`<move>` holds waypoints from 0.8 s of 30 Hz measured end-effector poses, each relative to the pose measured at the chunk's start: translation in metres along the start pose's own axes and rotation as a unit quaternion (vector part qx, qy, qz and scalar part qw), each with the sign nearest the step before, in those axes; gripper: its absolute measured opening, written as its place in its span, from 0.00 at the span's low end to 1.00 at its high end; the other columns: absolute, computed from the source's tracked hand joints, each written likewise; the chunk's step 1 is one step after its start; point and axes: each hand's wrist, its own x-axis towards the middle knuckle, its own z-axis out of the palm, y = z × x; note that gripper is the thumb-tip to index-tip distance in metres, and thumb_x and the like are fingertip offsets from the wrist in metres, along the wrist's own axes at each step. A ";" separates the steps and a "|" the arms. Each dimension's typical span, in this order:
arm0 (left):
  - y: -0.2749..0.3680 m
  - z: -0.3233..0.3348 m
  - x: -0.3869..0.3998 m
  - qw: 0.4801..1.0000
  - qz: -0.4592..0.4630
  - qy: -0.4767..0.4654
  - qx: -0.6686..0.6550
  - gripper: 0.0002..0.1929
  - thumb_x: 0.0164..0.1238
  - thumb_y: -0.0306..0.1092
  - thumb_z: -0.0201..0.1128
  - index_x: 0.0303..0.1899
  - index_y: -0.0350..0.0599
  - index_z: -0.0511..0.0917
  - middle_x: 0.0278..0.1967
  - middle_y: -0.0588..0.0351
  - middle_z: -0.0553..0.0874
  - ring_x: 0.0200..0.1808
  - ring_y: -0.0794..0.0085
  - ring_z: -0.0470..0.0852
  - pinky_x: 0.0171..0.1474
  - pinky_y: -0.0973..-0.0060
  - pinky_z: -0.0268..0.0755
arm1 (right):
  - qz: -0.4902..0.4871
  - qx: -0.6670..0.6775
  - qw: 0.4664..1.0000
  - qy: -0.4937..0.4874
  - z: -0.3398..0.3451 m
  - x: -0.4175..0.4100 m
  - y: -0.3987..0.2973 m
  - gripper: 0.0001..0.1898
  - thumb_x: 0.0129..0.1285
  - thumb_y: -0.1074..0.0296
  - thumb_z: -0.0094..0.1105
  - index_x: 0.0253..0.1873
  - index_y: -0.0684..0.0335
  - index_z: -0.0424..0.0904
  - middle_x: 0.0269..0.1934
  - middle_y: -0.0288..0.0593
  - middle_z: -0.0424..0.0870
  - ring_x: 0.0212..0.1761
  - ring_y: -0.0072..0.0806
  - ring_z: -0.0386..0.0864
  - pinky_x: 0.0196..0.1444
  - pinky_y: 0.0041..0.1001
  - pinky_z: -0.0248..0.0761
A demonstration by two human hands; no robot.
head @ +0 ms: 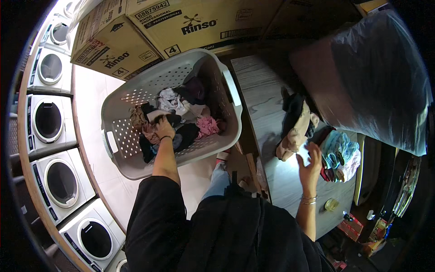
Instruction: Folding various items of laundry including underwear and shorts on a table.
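Note:
My left hand (165, 130) reaches down into a grey plastic laundry basket (183, 159), its fingers among loose clothes. A dusty-pink garment (151, 133) and a black cloth lie against those fingers; whether they grip either is hard to see. A bright pink crumpled garment (208, 126) and a white patterned one (170, 100) rest nearby in the basket. Over the grey wood-grain table, my right hand (310, 165) is held with fingers apart and nothing in them. To its left lie beige and black garments (295, 134); on its right is a stack of folded clothes (340, 154).
Rinso cardboard boxes (200, 29) stand behind the basket. A large plastic-wrapped bundle (370, 81) overhangs the table's far right. A small round container (331, 204) sits near the table edge (263, 170). Several front-loading machines (61, 182) line the left side.

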 end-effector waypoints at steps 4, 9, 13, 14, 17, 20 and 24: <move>-0.002 -0.024 0.005 0.996 0.082 0.025 0.001 0.19 0.55 0.34 0.61 0.51 0.54 0.78 0.55 0.45 0.77 0.57 0.47 0.72 0.60 0.50 0.60 | -0.016 0.069 0.997 -0.021 0.024 -0.002 -0.035 0.14 0.49 0.76 0.67 0.43 0.67 0.78 0.50 0.51 0.77 0.49 0.44 0.77 0.49 0.32 0.70; 0.052 -0.124 -0.038 0.737 0.116 -0.162 -0.645 0.26 0.64 0.40 0.59 0.61 0.41 0.67 0.55 0.54 0.76 0.52 0.71 0.77 0.51 0.71 0.70 | -0.029 0.234 0.960 -0.151 0.048 0.016 -0.083 0.15 0.51 0.73 0.67 0.45 0.66 0.77 0.48 0.48 0.78 0.49 0.38 0.78 0.45 0.31 0.72; 0.086 -0.160 -0.102 0.683 0.216 -0.263 -0.647 0.19 0.63 0.37 0.61 0.53 0.36 0.75 0.42 0.59 0.81 0.41 0.81 0.76 0.42 0.82 0.69 | -0.117 0.361 0.917 -0.125 0.081 0.028 -0.163 0.23 0.53 0.69 0.68 0.53 0.67 0.72 0.41 0.47 0.81 0.43 0.35 0.80 0.42 0.26 0.73; 0.103 -0.164 -0.119 0.707 0.258 -0.246 -0.610 0.17 0.63 0.36 0.61 0.49 0.35 0.76 0.38 0.60 0.82 0.39 0.82 0.75 0.40 0.82 0.69 | -0.117 0.360 0.917 -0.125 0.090 0.030 -0.167 0.23 0.53 0.69 0.68 0.53 0.67 0.72 0.41 0.47 0.81 0.43 0.35 0.80 0.42 0.26 0.73; 0.119 -0.155 -0.137 0.742 0.290 -0.256 -0.547 0.14 0.64 0.30 0.59 0.49 0.34 0.77 0.41 0.61 0.82 0.42 0.80 0.76 0.46 0.80 0.70 | -0.076 0.399 0.899 -0.162 0.120 0.031 -0.149 0.20 0.53 0.72 0.68 0.50 0.68 0.73 0.30 0.41 0.81 0.34 0.27 0.79 0.37 0.25 0.73; 0.095 -0.124 -0.108 0.776 0.216 -0.171 -0.567 0.19 0.61 0.33 0.62 0.54 0.38 0.75 0.46 0.52 0.82 0.45 0.70 0.79 0.50 0.75 0.71 | 0.028 0.418 0.901 -0.111 0.093 0.045 -0.117 0.11 0.56 0.73 0.65 0.43 0.67 0.75 0.29 0.34 0.79 0.29 0.19 0.73 0.31 0.22 0.69; 0.014 -0.054 -0.060 0.989 0.117 -0.069 0.054 0.46 0.31 0.46 0.78 0.61 0.54 0.68 0.67 0.32 0.52 0.68 0.37 0.54 0.65 0.50 0.56 | 0.035 0.338 0.940 0.026 0.044 0.080 -0.020 0.14 0.59 0.67 0.65 0.45 0.66 0.74 0.32 0.38 0.79 0.32 0.21 0.75 0.35 0.20 0.69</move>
